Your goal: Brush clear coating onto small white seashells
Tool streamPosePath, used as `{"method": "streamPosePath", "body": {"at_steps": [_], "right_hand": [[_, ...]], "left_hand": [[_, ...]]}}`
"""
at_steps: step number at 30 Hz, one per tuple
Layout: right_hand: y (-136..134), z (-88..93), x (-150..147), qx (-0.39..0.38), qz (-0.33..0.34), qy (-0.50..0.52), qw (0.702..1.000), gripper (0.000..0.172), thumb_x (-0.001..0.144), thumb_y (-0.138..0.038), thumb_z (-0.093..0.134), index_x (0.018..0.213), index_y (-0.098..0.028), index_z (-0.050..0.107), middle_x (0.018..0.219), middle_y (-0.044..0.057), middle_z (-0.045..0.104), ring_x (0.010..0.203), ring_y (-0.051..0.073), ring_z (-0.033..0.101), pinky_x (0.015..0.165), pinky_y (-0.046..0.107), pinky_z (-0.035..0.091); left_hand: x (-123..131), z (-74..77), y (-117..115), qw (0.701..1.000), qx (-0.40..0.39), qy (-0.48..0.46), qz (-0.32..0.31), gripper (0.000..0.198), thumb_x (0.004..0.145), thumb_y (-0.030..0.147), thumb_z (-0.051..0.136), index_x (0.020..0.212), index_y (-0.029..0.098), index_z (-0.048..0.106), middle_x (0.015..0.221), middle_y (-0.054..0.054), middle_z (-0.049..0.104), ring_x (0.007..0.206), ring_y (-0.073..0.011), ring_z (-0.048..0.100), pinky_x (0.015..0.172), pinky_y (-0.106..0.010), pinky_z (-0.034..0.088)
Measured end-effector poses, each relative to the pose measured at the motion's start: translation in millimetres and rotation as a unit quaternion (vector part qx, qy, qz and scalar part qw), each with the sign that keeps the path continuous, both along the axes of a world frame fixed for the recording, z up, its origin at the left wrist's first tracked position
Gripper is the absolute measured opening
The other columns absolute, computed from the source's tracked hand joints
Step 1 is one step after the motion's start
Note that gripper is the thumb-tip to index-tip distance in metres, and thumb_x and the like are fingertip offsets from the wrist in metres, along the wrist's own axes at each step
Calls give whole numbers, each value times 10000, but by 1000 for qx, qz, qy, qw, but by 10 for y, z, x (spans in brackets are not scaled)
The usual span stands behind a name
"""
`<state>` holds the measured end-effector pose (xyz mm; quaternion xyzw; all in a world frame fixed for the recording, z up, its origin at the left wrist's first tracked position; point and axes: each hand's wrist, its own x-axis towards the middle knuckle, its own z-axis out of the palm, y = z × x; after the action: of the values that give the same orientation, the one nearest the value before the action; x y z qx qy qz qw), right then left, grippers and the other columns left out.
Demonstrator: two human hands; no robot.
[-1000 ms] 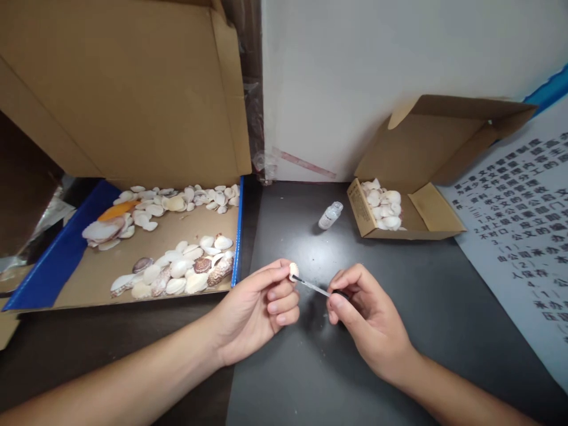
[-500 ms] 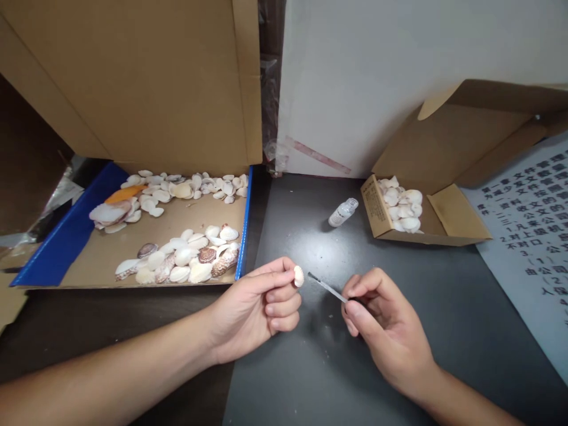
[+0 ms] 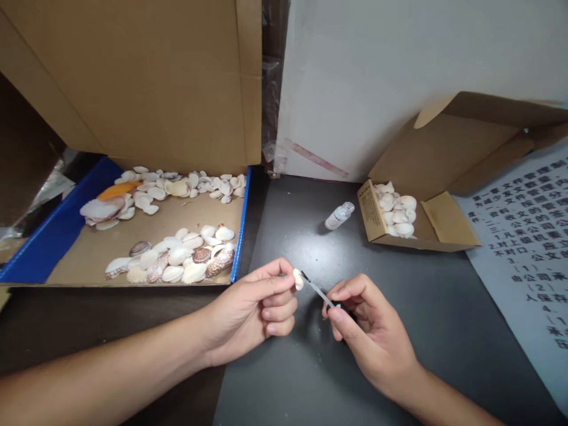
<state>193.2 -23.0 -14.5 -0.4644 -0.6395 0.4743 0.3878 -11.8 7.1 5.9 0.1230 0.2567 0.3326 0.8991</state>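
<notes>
Between thumb and forefinger, my left hand (image 3: 260,310) pinches a small whitish seashell (image 3: 299,280) above the dark table. My right hand (image 3: 370,334) grips the dark cap end of a thin applicator brush (image 3: 320,294), whose shaft is pale. The brush's dark tip lies at the right side of the shell and appears to touch it. Beyond the hands, a small clear bottle (image 3: 339,216) with a white label stands uncapped on the table.
On the left, an open cardboard box (image 3: 177,216) with blue sides holds many shells in groups. A smaller open carton (image 3: 371,213) with white shells is at the right. Beside it lies a sheet with printed characters (image 3: 523,236). A white panel (image 3: 399,77) stands behind.
My right hand has moved left, bringing the brush tip from a short gap up to the shell. My left hand keeps hold of the shell. The whole view has shifted slightly.
</notes>
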Motion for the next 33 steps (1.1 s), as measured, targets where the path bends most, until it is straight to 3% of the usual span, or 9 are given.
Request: {"method": "streamPosePath", "body": {"at_steps": [12,18,23,28,33], "right_hand": [[22,36,14,11,12,-27,999,98,918,-258,609,922,-246,512,714,-25,550,612,140,527,532,248,400],[18,50,17,-6,25,-53,998,128,921,-254,589,868,-241,473,676,-31,505,595,145,484,532,261,370],[23,79,25,22,31,-17,999,99,935,-247,543,878,-242,462,690,-35,469,575,134,428,529,262,353],[19,87,23,-13,56,-61,996,132,930,-248,564,850,-236,460,651,-49,445,541,123,409,514,256,341],[12,67,38,-1,39,7,999,100,952,-247,521,876,-241,456,671,-43,454,539,127,434,518,258,362]], "left_hand": [[-11,-3,1,1000,2,11,-8,144,958,181,497,815,183,482,562,89,225,481,-56,183,489,-200,209],[-13,11,3,1000,9,20,-1,140,955,190,499,817,183,484,580,82,214,487,-59,184,492,-204,205],[-18,12,-4,1000,16,20,0,136,959,200,496,824,184,491,587,82,200,488,-59,177,492,-204,203],[-18,10,-2,1000,12,23,-2,126,956,206,503,832,186,490,594,80,204,493,-60,181,493,-204,206],[-15,9,-3,1000,12,24,2,129,956,196,497,828,186,497,585,82,205,485,-58,178,488,-203,199]]}}
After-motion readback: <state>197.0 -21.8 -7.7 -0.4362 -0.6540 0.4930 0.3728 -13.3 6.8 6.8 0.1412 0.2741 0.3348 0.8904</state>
